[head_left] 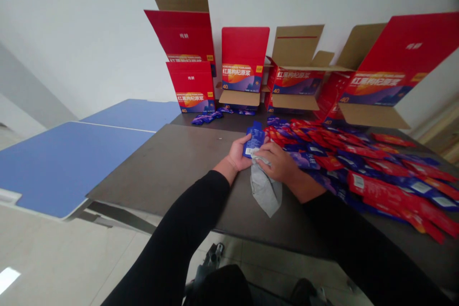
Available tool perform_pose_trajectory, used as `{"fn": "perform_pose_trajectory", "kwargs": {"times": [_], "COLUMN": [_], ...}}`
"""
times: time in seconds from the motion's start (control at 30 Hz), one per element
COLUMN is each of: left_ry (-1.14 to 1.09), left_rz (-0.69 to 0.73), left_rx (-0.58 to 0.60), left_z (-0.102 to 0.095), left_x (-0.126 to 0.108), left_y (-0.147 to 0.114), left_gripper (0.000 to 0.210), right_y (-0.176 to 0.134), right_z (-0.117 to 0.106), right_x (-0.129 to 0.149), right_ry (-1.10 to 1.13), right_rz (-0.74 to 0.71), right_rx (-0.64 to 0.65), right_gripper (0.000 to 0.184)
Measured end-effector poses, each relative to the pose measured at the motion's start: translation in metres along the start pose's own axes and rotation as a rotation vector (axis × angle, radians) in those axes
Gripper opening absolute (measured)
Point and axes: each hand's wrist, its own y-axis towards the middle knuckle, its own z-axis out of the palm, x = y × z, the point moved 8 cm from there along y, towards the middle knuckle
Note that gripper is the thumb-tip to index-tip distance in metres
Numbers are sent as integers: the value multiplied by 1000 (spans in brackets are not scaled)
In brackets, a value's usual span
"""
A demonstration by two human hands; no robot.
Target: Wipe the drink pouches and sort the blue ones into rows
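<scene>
A blue drink pouch [255, 136] with a white barcode label lies in my left hand [238, 154], whose fingers close around its left side. In my right hand [275, 161] is a crumpled grey cloth [264, 188], pinched against the lower part of the pouch. The cloth's loose end hangs down over the dark table [186, 167]. Right of my hands spreads a heap of red pouches [387, 193] and blue pouches [304, 159].
Along the wall stand several red cartons [195, 88] with flaps up, among them a carton with brown flaps [297, 76]. A few purple-blue pouches [207, 117] lie before the left carton. A blue folding table [71, 162] adjoins at left.
</scene>
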Motion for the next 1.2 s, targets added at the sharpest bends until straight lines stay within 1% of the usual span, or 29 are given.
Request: {"fn": "perform_pose_trajectory", "kwargs": {"times": [0.03, 0.1, 0.2, 0.3, 0.47, 0.53, 0.6, 0.67, 0.73, 0.83, 0.87, 0.93, 1.0, 1.1, 1.2], "left_ry": [2, 12, 27, 50, 88, 113, 144, 167, 162, 114, 100, 82, 76, 108, 166], "left_rz": [-7, -15, -24, -69, -95, -66, -8, 70, 111, 61, 39, 28, 26, -39, -87], "left_rx": [5, 1, -37, -61, -10, 6, 3, -18, -68, -146, -157, -164, -173, -185, -182], "left_z": [0, -1, -3, -4, 0, 2, 1, 0, -4, -12, -13, -14, -14, -11, -9], "left_x": [0, 2, 4, 10, 16, 15, 10, 2, -3, -2, 0, 2, 4, 13, 21], "left_y": [0, -1, -1, -2, -3, -1, 0, 1, 3, 5, 5, 6, 4, 1, 1], "left_gripper": [39, 37, 31, 28, 33, 34, 34, 34, 33, 21, 21, 31, 37, 40, 38], "right_y": [-1, -1, -1, -3, -10, -12, -14, -15, -13, -6, -4, 0, 3, 5, 7], "right_z": [2, 2, -5, -16, -27, -30, -35, -39, -40, -36, -32, -22, -11, 2, 7], "right_x": [1, -3, -17, -33, -54, -61, -64, -64, -57, -37, -28, -11, 4, 17, 15], "right_ry": [-5, -28, -59, -92, -133, -144, -149, -150, -150, -124, -107, -74, -55, -50, -52], "right_rz": [-12, 2, 82, 201, 357, 394, 425, 432, 401, 271, 213, 107, 37, 6, 57], "right_rx": [22, 11, -81, -190, -299, -335, -382, -426, -440, -395, -361, -270, -168, -67, -61], "right_gripper": [19, 19, 20, 21, 22, 22, 23, 23, 22, 21, 21, 22, 23, 22, 21]}}
